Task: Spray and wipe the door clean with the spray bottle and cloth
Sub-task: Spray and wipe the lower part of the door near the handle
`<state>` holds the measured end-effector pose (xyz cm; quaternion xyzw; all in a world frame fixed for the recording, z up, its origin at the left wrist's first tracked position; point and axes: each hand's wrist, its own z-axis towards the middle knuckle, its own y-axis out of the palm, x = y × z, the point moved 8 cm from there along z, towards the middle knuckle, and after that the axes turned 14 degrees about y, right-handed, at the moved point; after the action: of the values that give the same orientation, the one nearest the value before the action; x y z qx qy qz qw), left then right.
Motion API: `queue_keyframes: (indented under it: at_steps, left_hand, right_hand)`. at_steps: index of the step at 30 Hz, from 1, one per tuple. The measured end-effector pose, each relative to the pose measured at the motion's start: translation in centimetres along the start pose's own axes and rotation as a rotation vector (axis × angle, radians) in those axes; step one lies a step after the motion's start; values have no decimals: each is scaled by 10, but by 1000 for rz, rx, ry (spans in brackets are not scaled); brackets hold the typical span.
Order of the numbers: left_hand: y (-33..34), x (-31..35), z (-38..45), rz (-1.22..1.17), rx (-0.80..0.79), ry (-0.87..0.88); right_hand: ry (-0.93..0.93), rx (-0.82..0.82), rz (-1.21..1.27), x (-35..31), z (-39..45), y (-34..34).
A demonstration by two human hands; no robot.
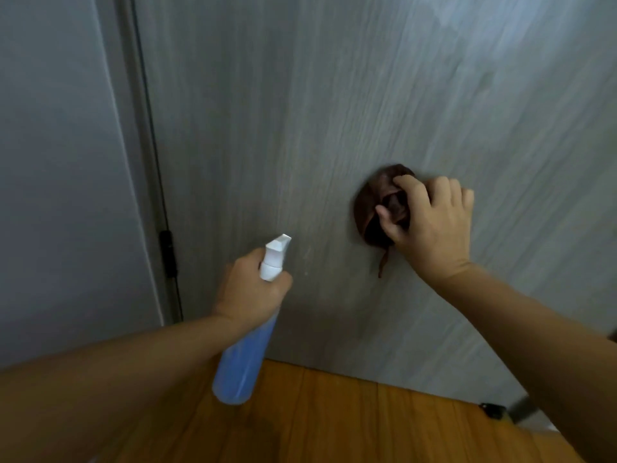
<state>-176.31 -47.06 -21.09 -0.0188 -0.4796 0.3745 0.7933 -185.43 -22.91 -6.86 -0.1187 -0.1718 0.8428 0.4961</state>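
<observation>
Right hand (434, 225) is clamped on the bunched brown cloth (370, 212), which is pressed flat against the grey door (300, 111). Left of the cloth and a bit lower, the blue spray bottle (247, 355) is gripped by the left hand (250, 289), nozzle aimed at the door. Honestly, streaks could be left if that balled-up cloth is dragged with so little contact, and the dangling tail could be snagged.

head cam, looks fwd & down, close to door (334, 111).
</observation>
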Motion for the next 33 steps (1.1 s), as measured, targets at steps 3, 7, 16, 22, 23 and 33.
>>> queue_keyframes:
  at_steps: [3, 7, 16, 22, 23, 33]
  left_hand:
    - [8, 0, -7, -44, -88, 117]
    - [25, 5, -24, -111, -169, 239]
    - [7, -12, -29, -166, -34, 222]
    - [-22, -28, -26, -130, 120, 173]
    - [-27, -31, -27, -115, 143, 157]
    - [-48, -36, -35, -91, 152, 203]
  right_hand:
    - [228, -14, 70, 26, -24, -2]
    - [554, -8, 108, 47, -76, 0]
    - [1555, 161, 365, 66, -188, 31]
    - [1436, 48, 476, -54, -186, 78]
    - [1410, -3, 489, -73, -192, 86]
    - [1341, 10, 704, -83, -180, 77]
